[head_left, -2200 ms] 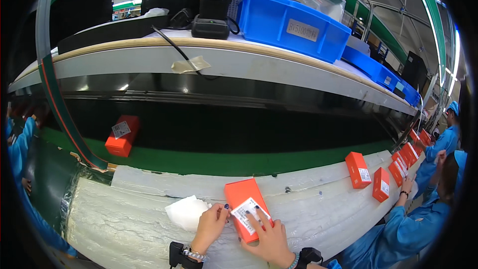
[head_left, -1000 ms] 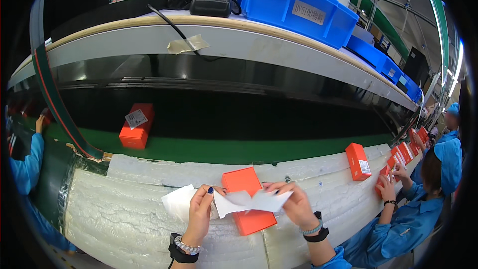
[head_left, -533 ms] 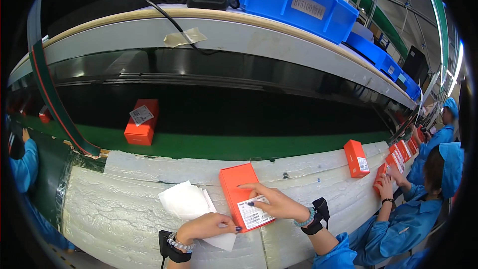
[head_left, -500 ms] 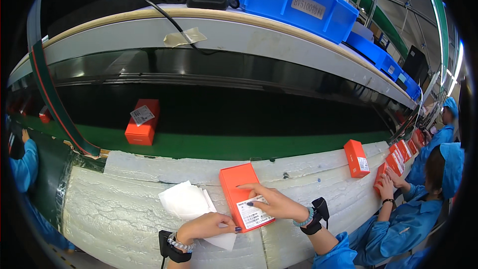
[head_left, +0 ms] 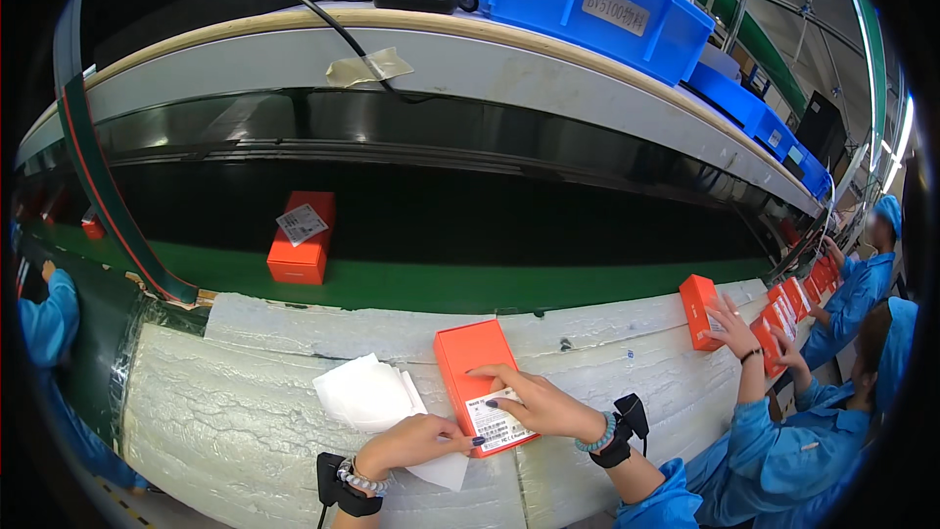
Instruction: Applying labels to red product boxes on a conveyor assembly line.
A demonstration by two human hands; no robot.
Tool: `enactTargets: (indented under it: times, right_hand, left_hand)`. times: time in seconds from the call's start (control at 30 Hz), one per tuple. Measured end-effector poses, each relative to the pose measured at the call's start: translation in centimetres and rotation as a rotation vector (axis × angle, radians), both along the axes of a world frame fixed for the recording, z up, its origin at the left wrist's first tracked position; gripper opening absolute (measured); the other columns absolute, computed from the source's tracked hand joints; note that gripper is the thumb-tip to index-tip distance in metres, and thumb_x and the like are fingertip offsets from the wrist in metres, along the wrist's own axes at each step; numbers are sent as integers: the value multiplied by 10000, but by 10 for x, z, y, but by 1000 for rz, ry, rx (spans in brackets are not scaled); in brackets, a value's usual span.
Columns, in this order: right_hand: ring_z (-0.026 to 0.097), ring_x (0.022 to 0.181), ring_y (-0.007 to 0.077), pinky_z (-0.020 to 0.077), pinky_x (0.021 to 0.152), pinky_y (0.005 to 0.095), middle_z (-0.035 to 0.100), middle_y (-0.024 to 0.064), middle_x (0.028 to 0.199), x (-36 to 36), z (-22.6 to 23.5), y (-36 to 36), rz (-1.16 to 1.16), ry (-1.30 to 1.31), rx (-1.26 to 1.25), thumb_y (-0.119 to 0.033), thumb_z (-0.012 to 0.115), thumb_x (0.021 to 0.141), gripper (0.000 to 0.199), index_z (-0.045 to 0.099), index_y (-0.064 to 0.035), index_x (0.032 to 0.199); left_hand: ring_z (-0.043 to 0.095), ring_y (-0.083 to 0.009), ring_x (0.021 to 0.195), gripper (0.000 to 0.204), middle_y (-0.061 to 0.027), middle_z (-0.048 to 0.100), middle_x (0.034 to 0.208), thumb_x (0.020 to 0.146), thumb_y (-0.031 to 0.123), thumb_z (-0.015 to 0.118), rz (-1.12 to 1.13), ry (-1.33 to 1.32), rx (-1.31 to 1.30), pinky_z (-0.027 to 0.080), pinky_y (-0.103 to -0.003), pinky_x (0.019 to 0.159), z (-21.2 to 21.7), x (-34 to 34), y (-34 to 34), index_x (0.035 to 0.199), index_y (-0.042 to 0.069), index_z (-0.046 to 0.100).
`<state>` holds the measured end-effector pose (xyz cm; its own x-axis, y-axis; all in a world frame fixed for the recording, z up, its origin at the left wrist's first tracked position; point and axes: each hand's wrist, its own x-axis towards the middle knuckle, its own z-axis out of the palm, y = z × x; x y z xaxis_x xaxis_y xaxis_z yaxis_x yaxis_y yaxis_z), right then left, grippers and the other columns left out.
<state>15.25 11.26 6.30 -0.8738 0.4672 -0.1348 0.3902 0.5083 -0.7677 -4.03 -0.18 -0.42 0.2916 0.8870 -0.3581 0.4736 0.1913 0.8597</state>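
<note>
A red-orange box (head_left: 468, 355) lies in front of me on the padded bench, with a white printed label (head_left: 497, 428) on its near end. My left hand (head_left: 416, 446) is closed at the box's lower left corner, fingertips on its edge beside the label. From the right, my right hand (head_left: 553, 405) rests over the label, its forefinger stretched across the box and the other fingers bent and apart. A small stack of white sheets (head_left: 360, 394) sits just left of the box, partly under my left hand.
Another labelled red box (head_left: 300, 260) is on the green conveyor belt (head_left: 441, 289) beyond the bench. At right, a co-worker's hand (head_left: 732, 326) touches a standing red box (head_left: 696, 309), near several more. Blue bins (head_left: 558, 0) stand on the shelf (head_left: 245, 54) above.
The box on the belt has shifted a little to the right. A co-worker's hand has reached out to the standing box at right. My hands have hardly moved.
</note>
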Motion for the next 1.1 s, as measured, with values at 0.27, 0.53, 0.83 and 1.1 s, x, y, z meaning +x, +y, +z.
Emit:
enactTargets:
  times: [0.27, 0.53, 0.83, 1.1]
  right_hand:
    - [609, 816, 229, 478, 734, 347, 585, 90, 890, 1, -1, -2, -29, 20, -5, -39, 513, 903, 447, 444, -108, 1339]
    - [607, 828, 219, 484, 743, 343, 581, 89, 894, 2, -8, -3, -36, 54, 50, -21, 508, 895, 446, 456, -98, 1331]
    - [503, 1069, 293, 406, 923, 427, 529, 138, 1103, -2, -32, -35, 5, -80, 663, -49, 567, 851, 432, 505, -85, 1277]
    - [434, 1197, 325, 269, 1049, 550, 544, 63, 1184, -28, -40, -28, 89, 122, 827, -233, 579, 839, 356, 567, -94, 1166]
  left_hand:
    - [655, -233, 781, 427, -108, 708, 876, 863, 481, 601, 18, 3, -17, 486, -307, 729, 2, 2, -1, 960, 88, 735]
    - [634, -178, 830, 422, -85, 708, 920, 878, 449, 604, -3, 63, -100, 472, -265, 777, 11, 5, 3, 1006, 64, 720]
    - [633, -214, 791, 222, -68, 697, 819, 880, 253, 599, 415, -257, 298, 456, -336, 772, 24, -19, -14, 829, 75, 722]
    - [551, -217, 825, 149, -15, 636, 768, 782, 181, 685, 802, 581, 834, 334, -376, 857, 7, -40, -4, 651, 109, 682]
